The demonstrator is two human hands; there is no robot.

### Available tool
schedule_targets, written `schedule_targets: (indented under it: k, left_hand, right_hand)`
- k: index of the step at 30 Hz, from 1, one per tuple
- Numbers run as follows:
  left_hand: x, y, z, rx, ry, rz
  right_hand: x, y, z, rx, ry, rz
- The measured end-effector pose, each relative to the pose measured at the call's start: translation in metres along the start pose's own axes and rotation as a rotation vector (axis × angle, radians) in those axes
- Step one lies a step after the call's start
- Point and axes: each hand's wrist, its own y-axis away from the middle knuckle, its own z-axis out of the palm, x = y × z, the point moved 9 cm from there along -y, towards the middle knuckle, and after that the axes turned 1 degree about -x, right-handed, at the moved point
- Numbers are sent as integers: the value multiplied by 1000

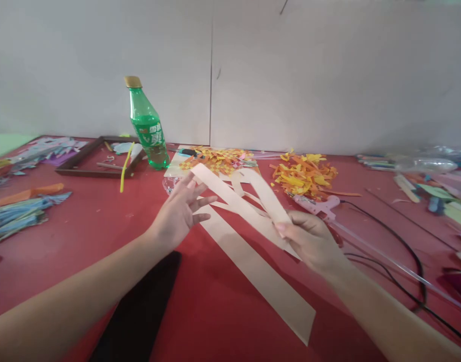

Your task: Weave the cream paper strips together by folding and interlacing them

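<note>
My right hand [309, 239] pinches the near ends of two beige paper strips [245, 203] and holds them fanned out above the red table [215, 301]. My left hand [179, 211] hovers with fingers spread, open, its fingertips close to the far end of one held strip. A longer beige strip [260, 274] lies flat on the table below, running toward the near right. More curled beige strips [240, 183] lie behind the held ones.
A green soda bottle [147, 125] stands at the back left beside a dark wooden frame [87, 163]. Orange and yellow paper scraps [303, 173] and a woven paper mat [215, 160] lie behind. Black cables [403, 251] run at the right. Blue paper [22, 211] is at left.
</note>
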Motion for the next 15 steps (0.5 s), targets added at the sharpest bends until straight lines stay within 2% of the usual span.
schedule_targets:
  k: [3,7,11,15]
  left_hand:
    - [12,8,-7,18,-22,17]
    - [13,23,-33,155,-266,43]
    - [14,34,-47,166,-705,122]
    - [15,38,-54,124,-993,164]
  right_hand:
    - [2,14,4,-98,165,47]
    - [8,30,0,-157,285,119]
    - [2,38,-7,-175,414,-1]
    - [-2,45,-10,-177,626,-71]
